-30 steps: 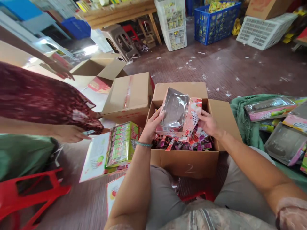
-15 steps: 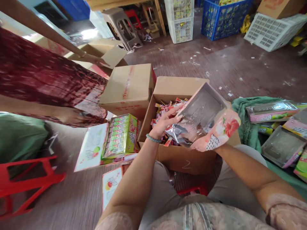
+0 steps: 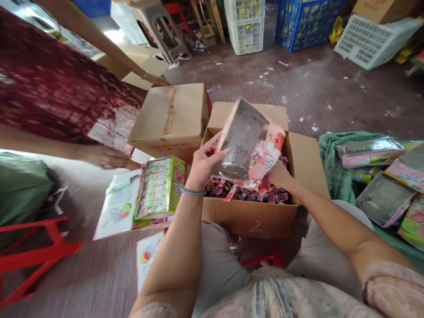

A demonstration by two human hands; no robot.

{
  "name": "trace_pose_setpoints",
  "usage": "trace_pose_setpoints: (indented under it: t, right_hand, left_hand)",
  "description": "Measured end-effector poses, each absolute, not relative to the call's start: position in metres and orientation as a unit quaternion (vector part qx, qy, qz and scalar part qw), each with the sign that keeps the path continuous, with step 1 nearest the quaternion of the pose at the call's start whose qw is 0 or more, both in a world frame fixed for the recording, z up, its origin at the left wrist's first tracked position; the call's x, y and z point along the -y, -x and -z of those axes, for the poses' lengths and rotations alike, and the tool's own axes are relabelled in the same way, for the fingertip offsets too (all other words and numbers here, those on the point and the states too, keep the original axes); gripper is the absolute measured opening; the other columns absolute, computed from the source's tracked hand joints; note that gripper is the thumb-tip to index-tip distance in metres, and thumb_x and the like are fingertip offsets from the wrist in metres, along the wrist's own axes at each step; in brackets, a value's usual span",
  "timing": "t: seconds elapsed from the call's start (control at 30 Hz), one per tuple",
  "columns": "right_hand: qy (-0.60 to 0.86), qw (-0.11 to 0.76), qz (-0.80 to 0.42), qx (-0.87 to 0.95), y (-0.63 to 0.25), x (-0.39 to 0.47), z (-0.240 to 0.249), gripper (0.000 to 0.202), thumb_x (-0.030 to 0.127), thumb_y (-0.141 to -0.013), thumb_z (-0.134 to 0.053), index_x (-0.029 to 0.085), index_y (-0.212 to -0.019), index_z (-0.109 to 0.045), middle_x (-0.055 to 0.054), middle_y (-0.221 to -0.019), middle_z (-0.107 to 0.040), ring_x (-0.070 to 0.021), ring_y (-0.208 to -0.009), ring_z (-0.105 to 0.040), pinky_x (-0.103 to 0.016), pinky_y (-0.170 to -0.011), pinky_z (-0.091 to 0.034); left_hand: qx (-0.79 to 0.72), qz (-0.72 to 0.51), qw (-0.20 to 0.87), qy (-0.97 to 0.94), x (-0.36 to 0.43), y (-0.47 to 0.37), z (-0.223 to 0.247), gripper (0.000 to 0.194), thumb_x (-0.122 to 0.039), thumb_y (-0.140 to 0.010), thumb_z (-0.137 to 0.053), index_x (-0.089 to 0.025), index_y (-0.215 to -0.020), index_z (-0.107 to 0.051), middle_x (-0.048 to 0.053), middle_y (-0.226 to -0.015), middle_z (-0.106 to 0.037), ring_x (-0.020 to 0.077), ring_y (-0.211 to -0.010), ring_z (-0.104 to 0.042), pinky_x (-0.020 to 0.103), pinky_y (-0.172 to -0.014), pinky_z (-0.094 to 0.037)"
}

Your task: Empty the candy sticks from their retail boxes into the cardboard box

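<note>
A clear-windowed pink display box [image 3: 243, 137] hangs tilted over an open carton [image 3: 251, 218] that holds many small red and purple packets [image 3: 271, 195]. My left hand [image 3: 202, 165] grips the left edge of the box, thumb across its lower front. At the box's right, by its printed pink flap, is my right hand [image 3: 280, 176], its fingers mostly hidden behind the flap. To the left of the carton lies a green display box [image 3: 159, 187] filled with rows of packets.
Another person's hand [image 3: 107, 157] is near the green box; their other hand [image 3: 160, 81] touches a taped carton [image 3: 170, 112]. A red stool [image 3: 56, 247] stands at left. More clear-topped boxes [image 3: 384, 198] lie on green cloth at right.
The pink box and both my hands have moved left, and the box has turned more upright. The other person's upper hand has reached the taped carton.
</note>
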State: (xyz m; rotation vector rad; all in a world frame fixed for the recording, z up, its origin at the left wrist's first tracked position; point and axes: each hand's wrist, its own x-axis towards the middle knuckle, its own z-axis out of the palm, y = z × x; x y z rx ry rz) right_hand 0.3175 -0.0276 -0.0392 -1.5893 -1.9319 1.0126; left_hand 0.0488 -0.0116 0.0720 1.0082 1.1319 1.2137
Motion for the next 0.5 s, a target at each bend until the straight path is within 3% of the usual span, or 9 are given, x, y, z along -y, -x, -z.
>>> trace_pose_setpoints:
  t: [0.1,0.2,0.3,0.4,0.5]
  right_hand:
    - [0.6,0.091,-0.21,0.767,-0.325,0.023,0.043,0.06,0.044,-0.099,-0.065,0.013,-0.15,-0.06,-0.025,-0.151,-0.053,-0.0437,-0.144,-0.044,-0.062,-0.119,-0.038]
    - [0.657,0.044,-0.215,0.722,-0.312,0.011,0.056,0.107,0.074,-0.087,-0.072,0.026,-0.172,-0.028,-0.02,-0.175,-0.02,-0.0506,-0.16,-0.019,-0.067,-0.122,-0.032]
    - [0.679,-0.015,-0.274,0.681,-0.271,0.002,0.081,0.124,0.088,-0.073,-0.076,0.025,-0.171,-0.033,-0.019,-0.18,-0.005,-0.0568,-0.161,-0.006,-0.072,-0.123,-0.026]
    - [0.624,0.041,-0.319,0.713,-0.214,0.004,0.109,0.113,0.082,-0.065,-0.085,0.019,-0.155,-0.059,-0.02,-0.177,-0.02,-0.0557,-0.161,-0.004,-0.073,-0.126,-0.013]
    - [0.537,0.193,-0.453,0.685,-0.16,0.012,0.129,0.073,0.055,-0.056,-0.097,0.024,-0.12,-0.08,-0.011,-0.156,-0.058,-0.0485,-0.158,-0.02,-0.07,-0.127,0.0]
  left_hand:
    - [-0.48,-0.625,0.488,-0.376,0.009,-0.034,-0.073,0.059,-0.033,-0.069,-0.094,-0.028,-0.126,-0.08,0.0,-0.113,-0.081,0.0198,-0.101,-0.074,0.03,-0.092,-0.059]
    - [-0.467,-0.674,0.46,-0.339,0.01,-0.025,-0.074,0.043,-0.038,-0.074,-0.092,-0.029,-0.115,-0.082,-0.001,-0.121,-0.08,0.0235,-0.119,-0.072,0.032,-0.1,-0.059]
    - [-0.471,-0.672,0.463,-0.335,0.015,-0.018,-0.074,0.035,-0.04,-0.077,-0.09,-0.032,-0.11,-0.083,-0.003,-0.124,-0.079,0.0251,-0.128,-0.068,0.033,-0.102,-0.059]
    - [-0.474,-0.683,0.45,-0.325,0.022,-0.01,-0.073,0.034,-0.035,-0.075,-0.09,-0.03,-0.108,-0.084,-0.003,-0.118,-0.08,0.0208,-0.116,-0.071,0.026,-0.093,-0.059]
    - [-0.486,-0.686,0.459,-0.289,0.027,-0.003,-0.073,0.037,-0.031,-0.068,-0.092,-0.023,-0.103,-0.084,-0.001,-0.107,-0.081,0.0146,-0.094,-0.07,0.02,-0.08,-0.057]
